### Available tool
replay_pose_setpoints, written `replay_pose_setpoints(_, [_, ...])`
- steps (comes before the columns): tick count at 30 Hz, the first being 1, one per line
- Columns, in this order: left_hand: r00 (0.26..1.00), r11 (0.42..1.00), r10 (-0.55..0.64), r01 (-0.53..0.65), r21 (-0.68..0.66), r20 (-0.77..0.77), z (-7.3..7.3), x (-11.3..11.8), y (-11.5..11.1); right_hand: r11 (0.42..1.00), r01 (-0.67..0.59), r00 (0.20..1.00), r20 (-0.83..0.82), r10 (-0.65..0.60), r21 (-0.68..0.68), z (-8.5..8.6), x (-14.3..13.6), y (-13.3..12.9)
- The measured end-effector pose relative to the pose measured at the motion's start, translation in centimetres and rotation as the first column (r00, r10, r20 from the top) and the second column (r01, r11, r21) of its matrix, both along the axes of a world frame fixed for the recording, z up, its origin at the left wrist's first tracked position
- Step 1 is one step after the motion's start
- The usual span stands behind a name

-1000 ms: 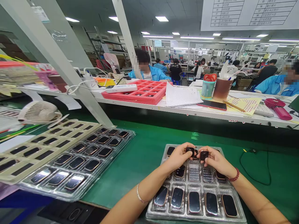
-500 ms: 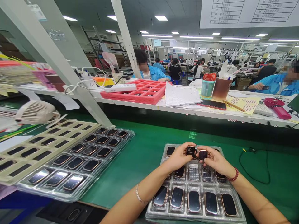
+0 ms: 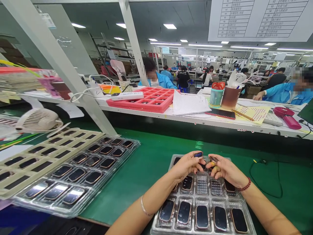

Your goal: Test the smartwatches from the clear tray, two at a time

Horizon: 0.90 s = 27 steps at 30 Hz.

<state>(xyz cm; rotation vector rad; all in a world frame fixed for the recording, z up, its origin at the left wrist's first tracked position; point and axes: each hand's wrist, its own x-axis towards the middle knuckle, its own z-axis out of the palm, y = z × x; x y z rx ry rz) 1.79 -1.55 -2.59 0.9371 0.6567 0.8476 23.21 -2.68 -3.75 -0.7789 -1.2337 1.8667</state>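
My left hand (image 3: 185,167) pinches a smartwatch body (image 3: 198,154) without a strap, its dark screen tipped up and away. Close by, my right hand (image 3: 226,169) grips another smartwatch body (image 3: 213,159), tilted so that its face is hardly visible. Both hands hover over the far rows of a clear plastic tray (image 3: 195,229). In the tray's near row lie several watches with dark screens, among them a gold-rimmed one (image 3: 202,216). Two pockets of the middle row, such as the left pocket (image 3: 202,184), hold no watch. My hands partly cover the far row.
To the left, a second clear tray (image 3: 84,206) and a beige tray (image 3: 52,162) hold several watches. Behind them stands a white fan (image 3: 37,119). A shelf bears a red compartment tray (image 3: 140,107), papers (image 3: 189,103) and cups. A cable (image 3: 265,192) lies right. Co-workers sit beyond.
Both watches have been tilted, their screens turning away from facing me. My fingers have shifted around them. The view has tipped slightly upward, and a co-worker at right has lowered a hand.
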Motion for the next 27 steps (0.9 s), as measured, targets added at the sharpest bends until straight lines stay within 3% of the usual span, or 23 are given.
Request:
replay_pose_setpoints(4, [0.989, 0.962, -0.061, 0.093, -0.256, 0.132, -0.4, -0.3, 0.9, 0.975, -0.113, 0.988, -0.124, 0.09, -0.193, 0.1, 0.8, 0.5])
replay_pose_setpoints(8, [0.978, 0.939, -0.092, 0.147, -0.311, 0.185, -0.6, -0.6, 1.3, 0.963, -0.091, 0.988, -0.144, 0.056, -0.252, -0.1, 1.3, 1.0])
replay_pose_setpoints(11, [0.985, 0.964, -0.093, 0.125, -0.237, 0.143, -0.5, -0.5, 0.9, 0.982, -0.042, 0.994, -0.111, 0.022, -0.183, -0.1, 1.2, 0.8])
replay_pose_setpoints(14, [0.999, 0.997, -0.046, 0.046, -0.059, -0.007, -0.3, -0.1, 0.2, 0.999, 0.04, 0.999, -0.032, -0.041, -0.026, -0.1, 0.5, 0.4])
replay_pose_setpoints(18, [0.983, 0.986, 0.016, 0.015, 0.167, -0.183, -0.1, 0.5, -0.6, 0.981, 0.1, 0.989, 0.092, -0.117, 0.165, -0.3, -0.5, -0.1])
replay_pose_setpoints(23, [0.961, 0.962, -0.003, 0.078, 0.263, -0.276, -0.2, 0.7, -0.7, 0.947, 0.107, 0.958, 0.222, -0.179, 0.304, -0.5, -0.8, -0.3])
replay_pose_setpoints(27, [0.951, 0.957, 0.003, 0.087, 0.278, -0.31, -0.3, 0.6, -0.6, 0.936, 0.084, 0.945, 0.27, -0.183, 0.341, -0.3, -0.9, -0.5])
